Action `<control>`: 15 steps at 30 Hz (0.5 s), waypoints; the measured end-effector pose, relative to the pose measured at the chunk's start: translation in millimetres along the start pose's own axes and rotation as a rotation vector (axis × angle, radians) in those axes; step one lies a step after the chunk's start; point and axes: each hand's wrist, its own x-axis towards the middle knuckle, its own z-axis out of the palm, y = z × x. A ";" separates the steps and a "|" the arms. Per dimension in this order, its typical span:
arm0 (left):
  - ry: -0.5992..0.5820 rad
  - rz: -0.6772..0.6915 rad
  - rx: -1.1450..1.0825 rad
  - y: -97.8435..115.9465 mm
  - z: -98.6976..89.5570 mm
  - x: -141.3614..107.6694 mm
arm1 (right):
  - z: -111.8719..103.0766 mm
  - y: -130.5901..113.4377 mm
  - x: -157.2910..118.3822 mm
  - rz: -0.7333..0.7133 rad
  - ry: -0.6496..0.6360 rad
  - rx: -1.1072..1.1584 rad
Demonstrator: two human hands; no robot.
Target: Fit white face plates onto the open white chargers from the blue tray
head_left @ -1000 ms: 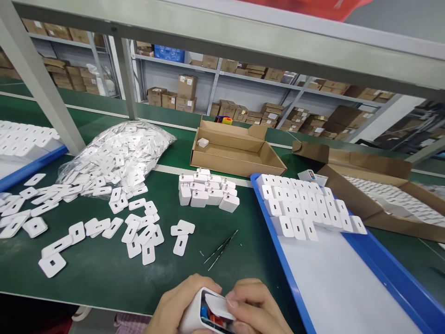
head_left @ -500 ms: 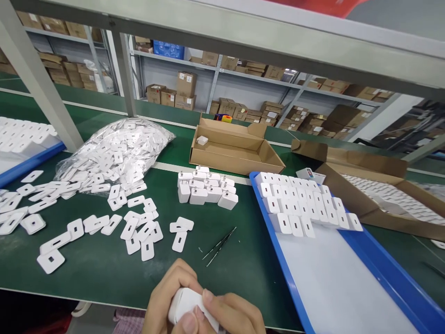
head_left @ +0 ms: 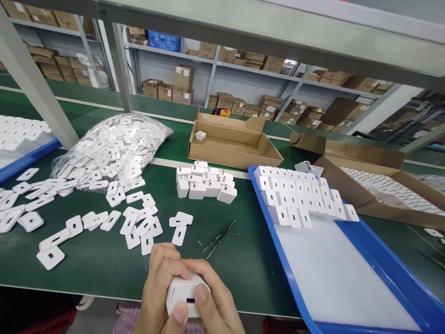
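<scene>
Near the bench's front edge, my left hand [head_left: 158, 287] and my right hand [head_left: 213, 297] are both closed around one white charger [head_left: 179, 290]. Its end face with a dark USB slot points up toward me, and both thumbs press on that face. The white end plate looks slightly raised along one edge. Loose white end plates [head_left: 179, 235], each with a slot, lie beyond my hands to the left. A pair of tweezers [head_left: 219, 239] rests on the green bench just past my right hand. Several white chargers with prongs up [head_left: 196, 190] stand grouped farther back.
To the right lies a blue-rimmed tray [head_left: 288, 278] with rows of white chargers [head_left: 299, 195] at its far end. Behind are a cardboard box [head_left: 229, 155], a larger box of white parts [head_left: 368, 213], and a plastic bag of plates [head_left: 118, 144]. A metal post [head_left: 38, 79] stands left.
My hands have turned the charger so its slotted face shows. The right hand has shifted left and its fingers now wrap the far side. The view has tilted slightly down.
</scene>
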 end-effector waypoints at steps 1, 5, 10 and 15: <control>-0.006 -0.032 0.009 1.4 0.8 -1.7 | -1.2 -1.2 0.6 0.028 -0.002 0.055; -0.099 -0.303 -0.144 7.3 3.0 -7.3 | -8.2 -6.9 2.6 0.007 0.040 0.168; -0.313 -0.757 -0.468 7.4 -14.3 6.1 | -12.8 -9.0 3.6 -0.116 0.084 0.026; -0.218 -0.868 -0.469 16.6 -23.0 19.8 | -13.8 -14.7 3.7 -0.102 0.089 -0.062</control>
